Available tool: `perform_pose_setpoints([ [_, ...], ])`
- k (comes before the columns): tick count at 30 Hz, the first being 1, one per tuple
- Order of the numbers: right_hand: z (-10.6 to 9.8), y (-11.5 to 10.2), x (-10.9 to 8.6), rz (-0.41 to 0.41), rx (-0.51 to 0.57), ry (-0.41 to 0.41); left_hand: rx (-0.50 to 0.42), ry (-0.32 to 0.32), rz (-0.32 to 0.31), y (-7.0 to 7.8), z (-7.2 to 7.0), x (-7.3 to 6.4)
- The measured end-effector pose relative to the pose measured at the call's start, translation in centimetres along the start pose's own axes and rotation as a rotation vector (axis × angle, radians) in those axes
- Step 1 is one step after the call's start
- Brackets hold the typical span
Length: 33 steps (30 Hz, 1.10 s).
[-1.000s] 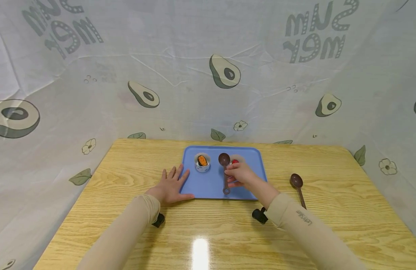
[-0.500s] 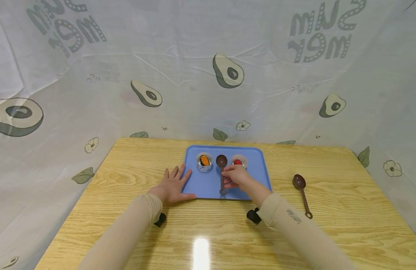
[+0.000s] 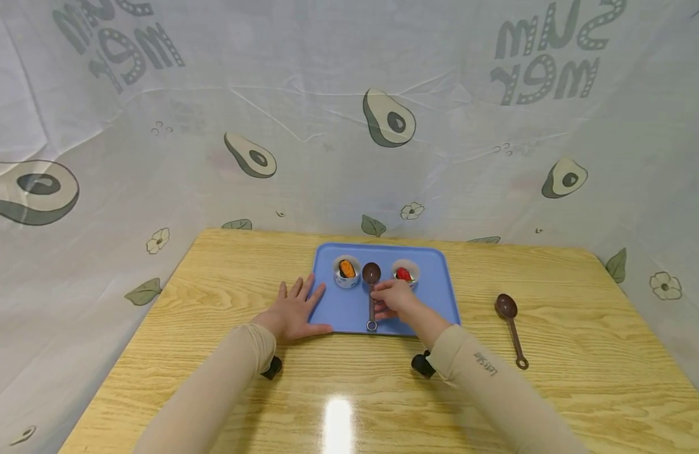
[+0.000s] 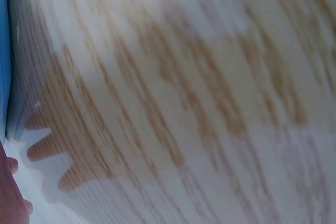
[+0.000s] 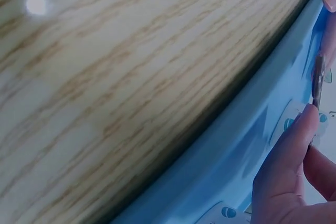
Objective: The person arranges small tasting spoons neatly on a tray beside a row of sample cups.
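Note:
My right hand (image 3: 398, 299) pinches the handle of a brown spoon (image 3: 371, 273) over the middle of a blue tray (image 3: 343, 316). The spoon's bowl points away from me, between two small paper cups. In the left cup (image 3: 346, 283) lies an orange-topped sushi piece (image 3: 346, 269); the right cup (image 3: 409, 265) holds a red piece (image 3: 404, 273), partly hidden. My left hand (image 3: 294, 313) rests with spread fingers at the tray's left edge. Thumb and finger on the spoon handle (image 5: 318, 77) show in the right wrist view. Whether the spoon touches the tray is unclear.
A second brown spoon (image 3: 506, 307) lies on the wooden table (image 3: 224, 271), right of the tray. A white printed cloth (image 3: 315, 157) hangs behind and beside the table. Black wrist cameras sit below both wrists, the right one (image 3: 423, 365) just in front of the tray.
My right hand has shifted slightly left and toward me with the spoon, uncovering more of the right cup. My left hand has stayed at the tray's edge.

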State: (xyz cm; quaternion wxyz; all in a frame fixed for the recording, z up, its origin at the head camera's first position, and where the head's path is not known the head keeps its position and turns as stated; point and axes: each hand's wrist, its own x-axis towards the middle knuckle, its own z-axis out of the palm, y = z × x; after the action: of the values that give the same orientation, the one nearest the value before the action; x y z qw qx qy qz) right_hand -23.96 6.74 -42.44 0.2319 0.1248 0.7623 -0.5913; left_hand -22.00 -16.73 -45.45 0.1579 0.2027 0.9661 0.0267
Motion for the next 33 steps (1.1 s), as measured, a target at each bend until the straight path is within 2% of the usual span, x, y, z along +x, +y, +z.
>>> perform_pose_setpoints([
  [18, 0.3, 0.9, 1.3, 0.005, -0.001, 0.035, -0.004, 0.004, -0.001, 0.4, -0.3, -0.1],
  [33, 0.5, 1.0, 1.5, 0.015, -0.02, 0.027, -0.007, 0.0, -0.007, 0.0, 0.0, 0.1],
])
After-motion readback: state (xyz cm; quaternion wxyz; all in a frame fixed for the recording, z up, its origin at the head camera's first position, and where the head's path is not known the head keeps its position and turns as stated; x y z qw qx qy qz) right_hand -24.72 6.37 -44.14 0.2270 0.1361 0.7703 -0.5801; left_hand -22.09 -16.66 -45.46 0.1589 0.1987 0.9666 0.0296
